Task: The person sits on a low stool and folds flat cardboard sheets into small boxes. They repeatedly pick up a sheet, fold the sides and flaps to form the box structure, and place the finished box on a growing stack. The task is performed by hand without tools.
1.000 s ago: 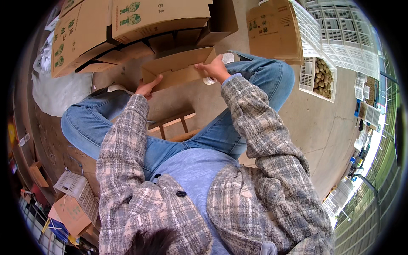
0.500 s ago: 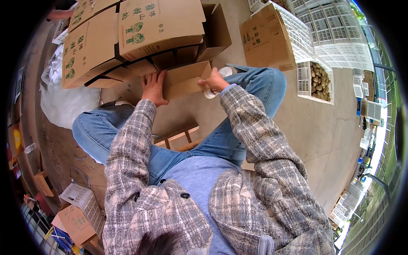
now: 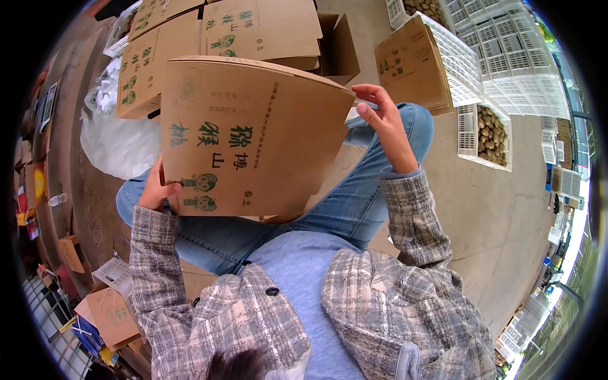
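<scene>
A brown cardboard carton (image 3: 272, 145) with green print stands tilted over my legs, one broad printed face toward me. Its inside is turned away and hidden. At the carton's left edge my left hand (image 3: 157, 190) grips it, thumb on the printed face and the other fingers out of sight behind. Beside the upper right corner is my right hand (image 3: 384, 123), thumb and fingers apart. Its fingertips are close to the corner; whether they touch it I cannot tell.
Printed cartons (image 3: 266, 28) stand in rows beyond, with an open box (image 3: 339, 47) at their right end. Folded cardboard (image 3: 411, 66) leans on white crates (image 3: 506, 57). A crate of brown roundish produce (image 3: 491, 136) sits at right, a white plastic sack (image 3: 120, 145) at left.
A carton with its printed face toward me now fills the space where my hands were on a small open cardboard piece. Both hands have moved apart, and the right has opened.
</scene>
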`<action>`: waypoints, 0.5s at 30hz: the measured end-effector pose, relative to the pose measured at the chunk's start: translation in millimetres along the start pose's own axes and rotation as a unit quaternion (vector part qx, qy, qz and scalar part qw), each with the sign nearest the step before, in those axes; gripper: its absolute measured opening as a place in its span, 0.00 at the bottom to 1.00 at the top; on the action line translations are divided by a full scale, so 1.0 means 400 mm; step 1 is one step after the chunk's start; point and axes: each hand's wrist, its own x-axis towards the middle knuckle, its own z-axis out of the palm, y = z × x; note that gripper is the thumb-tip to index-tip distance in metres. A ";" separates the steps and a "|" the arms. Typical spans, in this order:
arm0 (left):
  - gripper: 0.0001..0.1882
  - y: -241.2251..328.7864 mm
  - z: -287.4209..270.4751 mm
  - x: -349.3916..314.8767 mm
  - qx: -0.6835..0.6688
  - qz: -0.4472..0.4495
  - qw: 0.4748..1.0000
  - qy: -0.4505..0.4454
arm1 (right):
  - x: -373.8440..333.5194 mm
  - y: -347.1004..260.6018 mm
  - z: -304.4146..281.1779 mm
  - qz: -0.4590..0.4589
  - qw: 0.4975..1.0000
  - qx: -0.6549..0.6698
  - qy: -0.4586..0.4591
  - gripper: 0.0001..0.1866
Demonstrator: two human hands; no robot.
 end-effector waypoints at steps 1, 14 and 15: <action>0.57 0.019 0.010 -0.013 -0.020 -0.026 0.999 -0.009 | -0.014 -0.026 0.005 0.023 0.997 0.068 -0.042 0.29; 0.52 -0.054 0.229 0.009 -0.062 -0.176 0.982 0.036 | -0.143 -0.063 0.393 -0.092 0.954 -0.175 -0.224 0.12; 0.54 -0.003 0.280 -0.007 -0.094 -0.156 0.983 0.021 | -0.147 -0.039 0.463 -0.071 0.952 -0.197 -0.224 0.11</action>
